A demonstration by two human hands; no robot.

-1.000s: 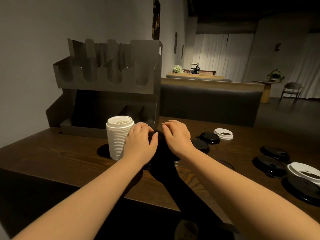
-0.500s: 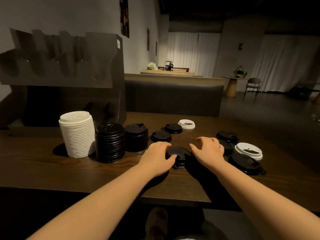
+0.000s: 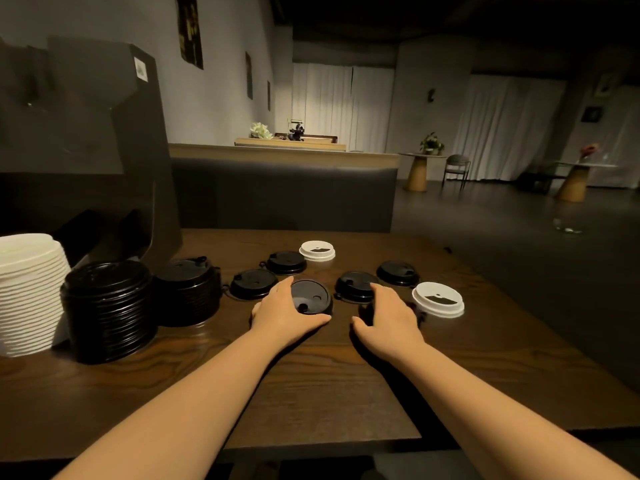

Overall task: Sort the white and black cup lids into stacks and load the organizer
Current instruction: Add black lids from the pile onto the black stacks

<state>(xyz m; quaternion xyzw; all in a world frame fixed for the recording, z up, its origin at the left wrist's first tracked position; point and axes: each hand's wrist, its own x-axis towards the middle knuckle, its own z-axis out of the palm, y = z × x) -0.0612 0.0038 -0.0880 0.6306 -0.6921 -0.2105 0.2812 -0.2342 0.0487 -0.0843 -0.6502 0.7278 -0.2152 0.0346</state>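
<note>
On the wooden table (image 3: pixel 311 386) lay five loose black lids (image 3: pixel 310 296), two loose white lids (image 3: pixel 438 298), two black lid stacks (image 3: pixel 109 310) and one white lid stack (image 3: pixel 29 292).

Left hand (image 3: pixel 284 311) gripping a black lid (image 3: pixel 309 296) on the wooden table (image 3: pixel 311 386); right hand (image 3: pixel 388 315) over another; white stack (image 3: pixel 27 292), black stacks (image 3: pixel 109 310) left

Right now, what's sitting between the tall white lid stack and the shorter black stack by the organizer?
In the head view, one taller stack of black lids stands between the white stack and the shorter black stack.
</note>
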